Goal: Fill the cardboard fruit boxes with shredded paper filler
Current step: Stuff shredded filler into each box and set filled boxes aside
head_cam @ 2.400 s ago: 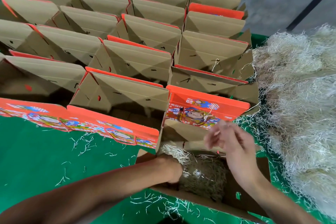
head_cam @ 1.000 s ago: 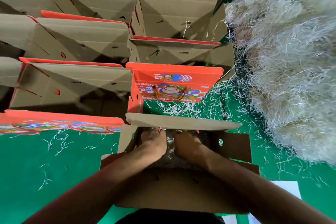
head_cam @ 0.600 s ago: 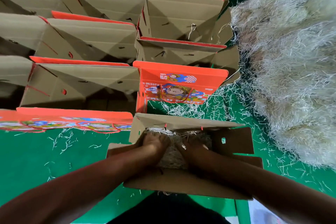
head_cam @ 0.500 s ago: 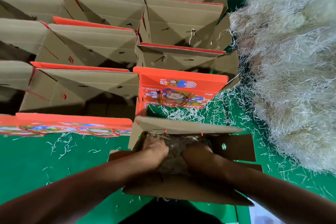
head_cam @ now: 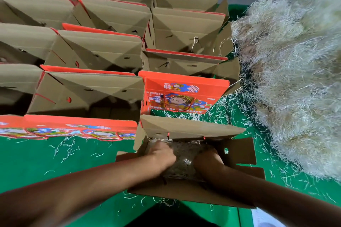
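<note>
Pressing into the filler (head_cam: 182, 160) inside the near box (head_cam: 188, 192), the left hand (head_cam: 162, 155) looks clenched; the right hand's (head_cam: 207, 160) grip cannot be told.

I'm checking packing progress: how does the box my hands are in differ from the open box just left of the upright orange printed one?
The near box holds shredded paper, pressed by both hands; the left box shows none. The near box stands apart on the green table; the left box sits within the rows. Both are brown, flaps open.
</note>
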The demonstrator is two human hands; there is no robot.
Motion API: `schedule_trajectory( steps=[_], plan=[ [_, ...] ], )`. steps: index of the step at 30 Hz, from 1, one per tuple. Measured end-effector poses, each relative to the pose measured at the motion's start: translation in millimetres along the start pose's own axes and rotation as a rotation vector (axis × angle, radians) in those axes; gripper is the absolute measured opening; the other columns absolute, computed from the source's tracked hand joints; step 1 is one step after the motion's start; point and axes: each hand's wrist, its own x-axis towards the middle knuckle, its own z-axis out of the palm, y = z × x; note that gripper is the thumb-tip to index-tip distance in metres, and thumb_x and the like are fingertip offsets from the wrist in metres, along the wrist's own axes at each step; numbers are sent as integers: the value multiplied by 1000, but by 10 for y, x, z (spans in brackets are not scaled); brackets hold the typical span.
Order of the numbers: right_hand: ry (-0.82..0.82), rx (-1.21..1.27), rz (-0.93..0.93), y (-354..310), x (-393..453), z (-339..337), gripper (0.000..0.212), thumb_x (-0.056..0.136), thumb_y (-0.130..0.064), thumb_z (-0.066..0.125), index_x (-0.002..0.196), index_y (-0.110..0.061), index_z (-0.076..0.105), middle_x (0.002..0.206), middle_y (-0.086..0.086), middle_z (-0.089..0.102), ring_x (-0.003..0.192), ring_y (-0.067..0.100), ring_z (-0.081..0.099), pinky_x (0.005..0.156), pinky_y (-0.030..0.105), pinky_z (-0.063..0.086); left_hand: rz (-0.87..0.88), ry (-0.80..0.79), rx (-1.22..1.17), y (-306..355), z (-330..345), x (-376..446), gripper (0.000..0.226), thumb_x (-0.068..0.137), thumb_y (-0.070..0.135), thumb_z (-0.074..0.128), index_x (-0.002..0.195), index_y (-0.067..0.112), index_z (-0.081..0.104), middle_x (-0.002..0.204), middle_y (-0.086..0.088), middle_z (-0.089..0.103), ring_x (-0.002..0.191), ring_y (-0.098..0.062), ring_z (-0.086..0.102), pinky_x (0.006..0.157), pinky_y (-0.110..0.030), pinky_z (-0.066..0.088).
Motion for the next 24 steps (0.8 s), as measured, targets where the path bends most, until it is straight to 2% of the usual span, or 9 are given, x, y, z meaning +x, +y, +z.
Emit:
schedule_trajectory(
  steps=[2,5,7,10,13,15,17,20,24],
  plan=[
    [-45,73,-115,26,-104,48,38,103,-14,43,138,0,51,144,23,48,134,38,44,112,46,32,-39,-166,-202,-75,184,44,28,98,14,50,119,2,64,92,-10,62,92,-26,64,78,-29,48],
    [-66,175,-208,71,-197,-20,45,105,-15,40,146,3,41,153,22,38,142,33,36,116,36,20,-94,-354,-180,-47,211,5,42,101,31,49,135,7,54,128,-16,59,115,-29,60,96,-36,49],
    [-56,144,-211,95,-223,-93,43,105,-14,41,146,1,42,152,20,41,141,31,38,115,35,23,-66,-335,-193,18,125,5,36,97,29,54,125,6,61,127,-15,62,113,-32,61,96,-42,51],
    [-42,203,-202,125,-311,-183,35,102,-15,47,133,-3,58,138,18,56,129,33,53,107,40,41,-37,-229,-310,42,-66,-32,30,90,19,53,112,1,63,114,-17,65,90,-32,60,78,-35,51],
    [109,295,-152,278,-396,-253,32,93,-19,56,124,-16,65,124,11,66,114,30,63,92,41,54,-37,-125,-351,-23,-307,-117,38,83,33,57,106,4,61,104,-14,65,86,-31,63,75,-38,57],
    [220,401,-97,352,-362,-256,30,89,-20,58,117,-19,66,118,10,69,108,28,66,88,40,55,-93,-43,-400,-29,-400,-117,39,81,28,55,111,4,61,107,-15,67,90,-31,66,77,-42,57],
    [218,482,-81,365,-278,-242,28,91,-22,58,117,-17,66,119,12,69,109,30,65,90,38,53,-133,-29,-440,-3,-414,-72,47,85,22,51,128,5,52,126,-17,59,105,-33,62,84,-40,54],
    [123,549,-112,337,-132,-174,48,96,-26,58,142,-15,51,139,14,58,124,31,56,103,34,44,-111,-55,-443,-19,-290,30,67,91,31,46,153,15,24,158,-12,30,139,-32,37,111,-38,35],
    [171,554,-138,333,-142,-147,52,96,-27,58,146,-22,46,144,9,54,128,30,53,105,33,42,-86,-59,-497,-80,-292,-64,76,90,44,54,155,24,21,160,-5,27,141,-26,36,112,-33,33]
  ],
)
